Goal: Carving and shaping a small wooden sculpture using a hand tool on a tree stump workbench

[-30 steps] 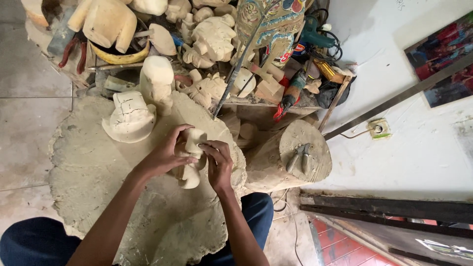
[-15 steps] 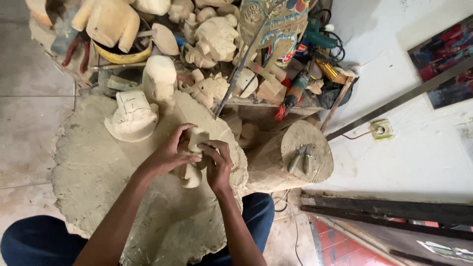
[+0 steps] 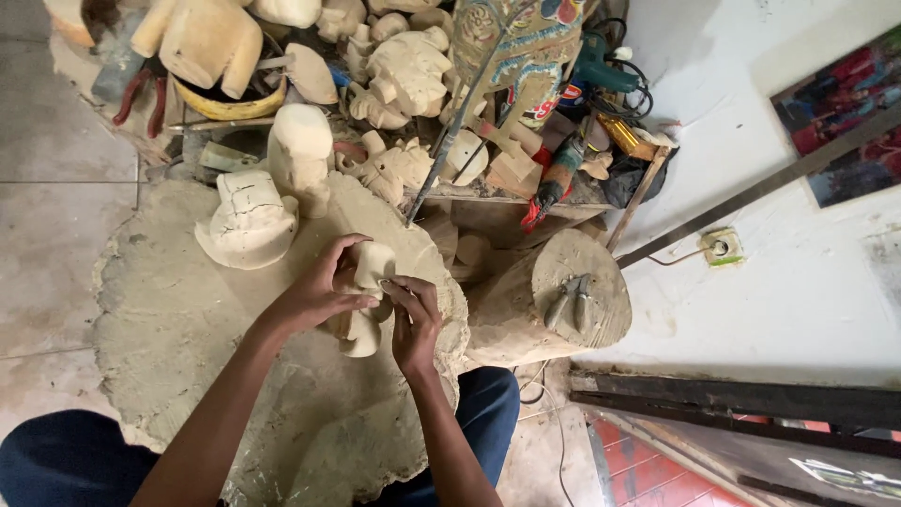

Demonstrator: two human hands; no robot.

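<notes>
A small pale wooden carving (image 3: 368,299) stands on a big, flat wooden stump slab (image 3: 188,347). My left hand (image 3: 317,293) wraps around the carving from the left. Fingers of my right hand (image 3: 413,319) pinch at its right side, near the top; whether they hold a small tool I cannot tell. Both forearms reach up from the bottom of the view, over my dark blue trousers.
A cracked, rounded wooden block (image 3: 246,223) and a tall pale carved piece (image 3: 300,155) sit at the slab's far edge. Behind lies a heap of rough carvings (image 3: 404,70), a painted figure (image 3: 526,38) and power tools (image 3: 554,178). Pliers (image 3: 571,300) rest on a smaller stump to the right.
Both hands stay on the carving; my fingers have shifted slightly on it. The view has moved a little.
</notes>
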